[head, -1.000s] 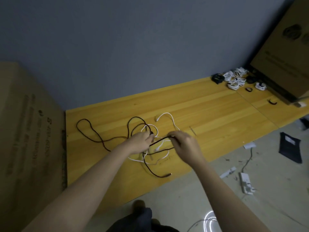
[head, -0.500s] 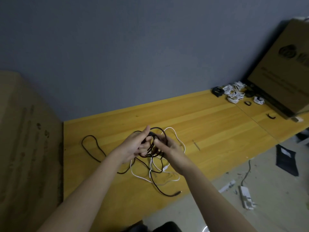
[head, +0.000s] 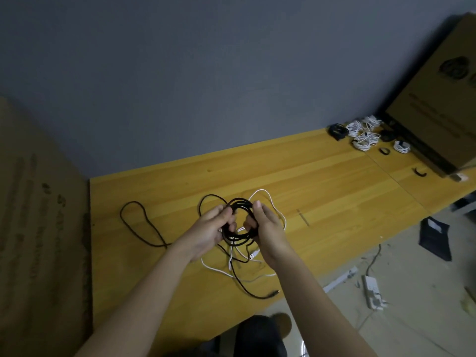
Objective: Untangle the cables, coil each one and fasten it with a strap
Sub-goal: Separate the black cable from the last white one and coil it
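The black cable (head: 238,222) trails a loose loop at far left on the wooden table (head: 334,191). Your left hand (head: 210,229) curls round one side of its coil, your right hand (head: 266,229) the other, probably to keep the turns stacked. The white cable (head: 268,199) lies slack beneath. Bundled cables (head: 364,134) and a spare strap (head: 420,173) wait far right.

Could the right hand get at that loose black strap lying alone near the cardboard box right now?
Probably not as things stand: the right hand grips the black cable coil together with the left hand, and the strap lies far along the table. Nothing blocks the path, though.
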Available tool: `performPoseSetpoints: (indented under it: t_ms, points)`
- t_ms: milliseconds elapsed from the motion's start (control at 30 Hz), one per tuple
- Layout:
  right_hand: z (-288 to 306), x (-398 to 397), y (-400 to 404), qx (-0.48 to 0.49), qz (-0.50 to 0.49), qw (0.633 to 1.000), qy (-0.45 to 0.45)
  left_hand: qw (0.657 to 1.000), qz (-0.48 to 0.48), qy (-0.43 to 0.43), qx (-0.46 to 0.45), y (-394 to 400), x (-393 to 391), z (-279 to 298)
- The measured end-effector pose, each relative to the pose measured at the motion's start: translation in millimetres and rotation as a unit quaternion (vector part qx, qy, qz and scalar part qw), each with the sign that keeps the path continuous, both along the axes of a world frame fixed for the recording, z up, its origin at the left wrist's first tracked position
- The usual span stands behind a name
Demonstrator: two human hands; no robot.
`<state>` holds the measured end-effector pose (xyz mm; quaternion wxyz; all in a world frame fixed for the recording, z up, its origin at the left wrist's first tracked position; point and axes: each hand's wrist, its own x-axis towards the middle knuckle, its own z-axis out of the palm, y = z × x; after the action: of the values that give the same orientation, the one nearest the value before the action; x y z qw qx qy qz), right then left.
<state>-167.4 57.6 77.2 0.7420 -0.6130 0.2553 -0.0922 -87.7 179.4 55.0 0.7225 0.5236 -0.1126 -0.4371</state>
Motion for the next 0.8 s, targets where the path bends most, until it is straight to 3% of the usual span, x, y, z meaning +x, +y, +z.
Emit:
performPoseSetpoints:
  t_ms: [133, 300, 400, 600, 800]
  points:
    - [-9, 11, 2, 0.017, -0.074, 0.997, -0.013, 0.997, -0.026, 0.055, -0.052, -2, -8, 5]
    - [-19, 11, 11, 0.068, -0.110, 0.991, -0.032, 0.999, -0.044, -0.013, -0.019, -7, -11, 10]
    - [-27, 5, 11, 0.089, -0.080, 0.992, -0.033, 1.000, -0.013, -0.003, -0.027, -8, -8, 9]
    - [-47, -3, 9, 0.036, -0.005, 0.999, -0.015, 0.993, 0.053, 0.076, -0.067, -17, -3, 22]
    - [-83, -18, 2, -0.156, 0.125, 0.977, 0.070, 0.962, 0.146, 0.172, -0.155, -18, 20, 44]
